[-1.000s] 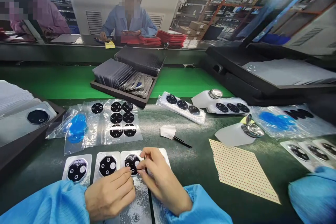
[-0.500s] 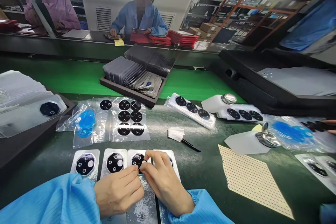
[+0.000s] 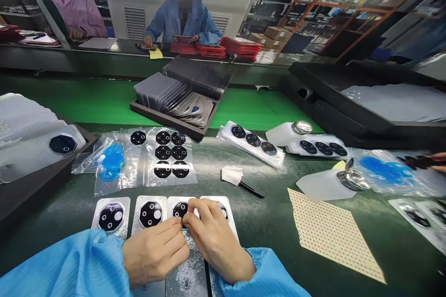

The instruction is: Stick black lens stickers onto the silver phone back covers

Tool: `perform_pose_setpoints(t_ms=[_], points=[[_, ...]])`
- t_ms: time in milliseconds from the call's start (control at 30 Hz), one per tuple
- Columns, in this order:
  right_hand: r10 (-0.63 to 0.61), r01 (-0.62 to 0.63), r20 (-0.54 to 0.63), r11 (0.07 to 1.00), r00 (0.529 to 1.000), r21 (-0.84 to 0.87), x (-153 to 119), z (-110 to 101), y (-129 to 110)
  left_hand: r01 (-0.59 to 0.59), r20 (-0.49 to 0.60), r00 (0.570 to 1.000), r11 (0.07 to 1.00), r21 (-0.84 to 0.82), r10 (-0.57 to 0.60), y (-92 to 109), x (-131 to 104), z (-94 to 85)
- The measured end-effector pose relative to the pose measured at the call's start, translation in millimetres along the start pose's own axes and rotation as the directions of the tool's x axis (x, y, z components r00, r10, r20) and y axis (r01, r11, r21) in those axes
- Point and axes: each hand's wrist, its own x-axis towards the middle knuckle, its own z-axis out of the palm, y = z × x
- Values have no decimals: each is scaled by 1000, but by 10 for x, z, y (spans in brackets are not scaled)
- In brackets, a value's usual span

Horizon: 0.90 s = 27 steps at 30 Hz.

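panel (image 3: 188, 267), third from the left in a row of four, lies flat on the green surface (image 3: 272, 236) in the head view. the first panel (image 3: 126, 206) and second panel (image 3: 139, 203) show black discs with a pale round spot each; on the third, fingers hide part of its black disc (image 3: 177, 209), so how far its work has got cannot be told. left hand (image 3: 156, 253) and right hand (image 3: 219, 243) reach in from either side, palms down, fingers bent, tips meeting at the disc; whether either grip pinches anything is hidden.
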Motion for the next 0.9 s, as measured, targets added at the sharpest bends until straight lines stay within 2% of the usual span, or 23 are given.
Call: perform_pose_setpoints(t_ms=[133,533,733,833,900], points=[[44,-44,-2,999,999,21,10,-7,1,-3,1,1000,1000,-4,3,5,-4,5],[30,-33,48,998,998,57,25,-9,23,9,-11,1000,1000,-12,-9,-5,-2,4],[7,-8,26,998,1000,69,45,-22,29,13,-6,1000,1000,-10,-13,0,2,-1],[129,-111,-72,969,989,220,67,-111,92,11,14,1000,1000,-19,-11,0,-12,-1],[281,-213,-139,903,949,373,70,-174,165,5,24,1000,1000,-24,-5,-4,-21,2]])
